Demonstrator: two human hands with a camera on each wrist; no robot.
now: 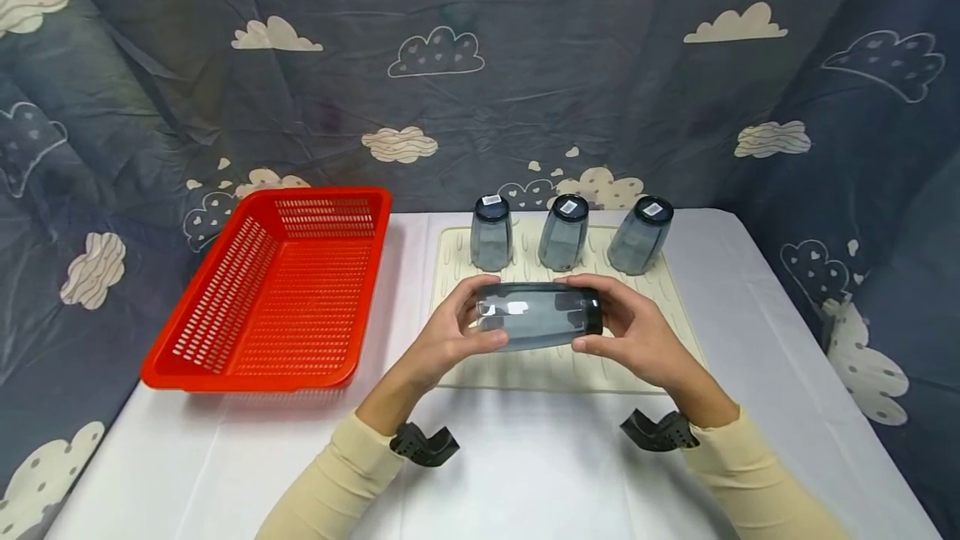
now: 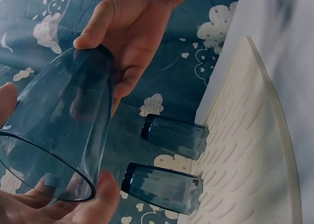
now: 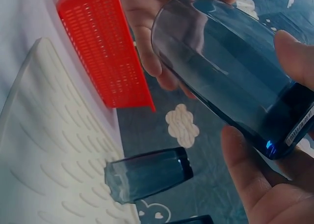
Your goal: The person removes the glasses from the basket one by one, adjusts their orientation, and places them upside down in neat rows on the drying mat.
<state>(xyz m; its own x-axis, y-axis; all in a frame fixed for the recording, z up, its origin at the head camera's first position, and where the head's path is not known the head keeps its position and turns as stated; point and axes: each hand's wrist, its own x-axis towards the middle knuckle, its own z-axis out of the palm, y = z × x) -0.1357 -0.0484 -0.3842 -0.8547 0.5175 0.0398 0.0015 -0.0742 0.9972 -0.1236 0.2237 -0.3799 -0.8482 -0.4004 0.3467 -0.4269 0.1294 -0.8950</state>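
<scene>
A bluish-grey drinking glass (image 1: 538, 319) lies sideways in the air above the cream ridged mat (image 1: 517, 375), held between both hands. My left hand (image 1: 452, 330) grips its rim end, thumb in front and fingers behind. At the dark, thick base, my right hand (image 1: 647, 338) holds on with thumb and fingers. The right wrist view shows a barcode sticker (image 3: 300, 126) on that base. Behind, three matching glasses stand upside down in a row on the mat: a left one (image 1: 491, 242), a middle one (image 1: 562, 242) and a right one (image 1: 637, 242).
A red perforated plastic basket (image 1: 345, 377) stands on the left of the white-covered table (image 1: 517, 465), with nothing in it. Dark cloud-printed cloth (image 1: 337, 107) hangs behind the table and along both sides. Black straps (image 1: 426, 446) circle the wrists.
</scene>
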